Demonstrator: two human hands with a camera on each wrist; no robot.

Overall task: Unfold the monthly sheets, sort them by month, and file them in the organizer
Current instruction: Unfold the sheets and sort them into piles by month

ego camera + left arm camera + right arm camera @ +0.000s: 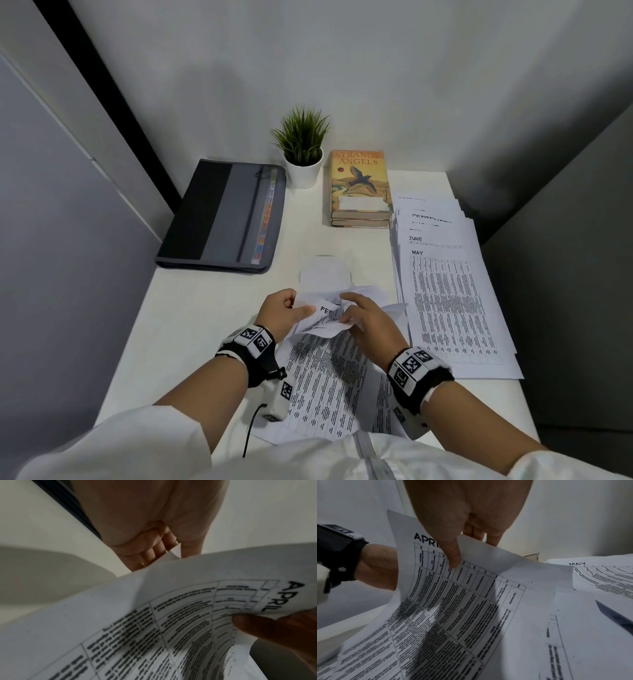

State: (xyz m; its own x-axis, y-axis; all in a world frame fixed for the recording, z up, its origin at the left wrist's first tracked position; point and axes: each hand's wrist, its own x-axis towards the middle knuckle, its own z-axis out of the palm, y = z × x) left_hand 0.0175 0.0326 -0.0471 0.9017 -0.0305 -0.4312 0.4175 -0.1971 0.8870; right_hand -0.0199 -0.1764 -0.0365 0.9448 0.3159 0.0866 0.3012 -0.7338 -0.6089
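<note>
white desk [212, 301] under both hands. organizer [222, 214], dark grey w/ coloured tabs, lies shut flat well beyond the left hand [284, 313], up-left of it. sorted stack of sheets [448, 301] just to the right of the right hand [368, 317], fanned, may on top, june + september headings showing behind. two books [359, 190] stacked beyond the right hand, potted plant [303, 150] left of them. april sheet [462, 595] between the hands, top edge lifted, lower part lying toward the body. left hand: thumb + curled fingers pinching the sheet's left edge. right hand: thumb [453, 555] pressed on the front near the heading, fingers behind the paper, so pinching too. another sheet reading "feb…" [325, 310] bunched up between the two hands, touching both; which fingers hold it, can't tell. folded sheet [325, 274] lying just beyond the fingertips.
</note>
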